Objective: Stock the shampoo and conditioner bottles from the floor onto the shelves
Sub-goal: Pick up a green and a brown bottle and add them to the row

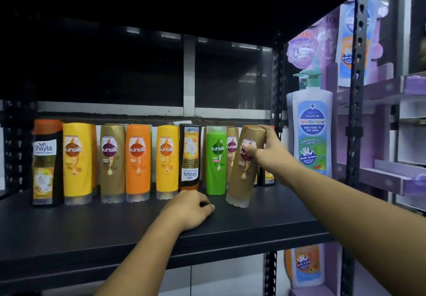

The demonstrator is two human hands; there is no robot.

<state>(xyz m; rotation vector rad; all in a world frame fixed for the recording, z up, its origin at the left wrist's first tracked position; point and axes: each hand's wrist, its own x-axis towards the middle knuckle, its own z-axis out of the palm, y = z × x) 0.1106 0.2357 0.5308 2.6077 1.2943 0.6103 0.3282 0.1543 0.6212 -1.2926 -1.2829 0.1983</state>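
The right hand grips the brown Sunsilk bottle near its top end. The thumb lies across the front label and the fingers curl round the far side. The bottle is tilted, with its top leaning to the right. Its clear cap end rests on the black shelf, slightly forward of the row and just beside the green bottle.

The left hand rests on the shelf surface in front of the row. Its fingers are loosely curled under and hold nothing.

The row stands along the rear half of the shelf. From left to right:

1. A black-and-orange Safi Shayla bottle.
2. A yellow Sunsilk bottle.
3. A second brown bottle.
4. An orange bottle.
5. Another yellow bottle.
6. An inverted Safi Shayla bottle (its label reads upside down).
7. The green bottle.

A further brown bottle stands behind the green one, partly hidden. A dark bottle stands behind the right forearm, mostly hidden.

To the right, beyond the shelf upright, a large white pump bottle stands on a purple display.
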